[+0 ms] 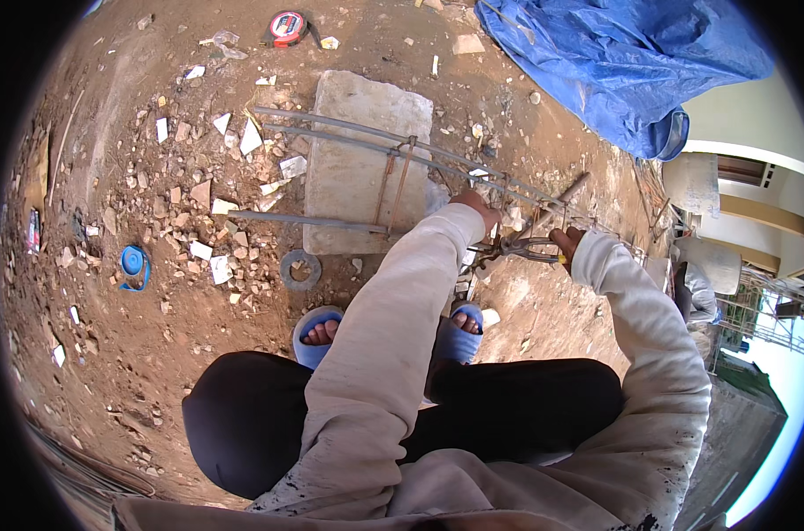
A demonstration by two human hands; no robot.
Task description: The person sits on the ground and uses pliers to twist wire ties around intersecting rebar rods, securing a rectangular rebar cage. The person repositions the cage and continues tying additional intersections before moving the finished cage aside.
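A framework of long grey steel reinforcing bars (pixel 349 133), joined by rusty square stirrups (pixel 400 186), lies across a concrete slab (pixel 367 97). At its right part my left hand (pixel 480 209) is closed among the bars. Its fingertips are mostly hidden, so what it grips does not show clearly. My right hand (pixel 567 242) is wrapped round the handles of dark metal pincers (pixel 530 250). Their jaws point left, close to the bars just below my left hand. A rusty rod (pixel 572 188) slants up beside the pincers.
A red tape measure (pixel 288 29) lies beyond the slab. On the left are a blue round object with a strap (pixel 133 262) and scattered stone chips (pixel 203 190). Near my sandals (pixel 459 341) lies a grey ring (pixel 300 270). A blue tarp (pixel 614 62) covers the far right.
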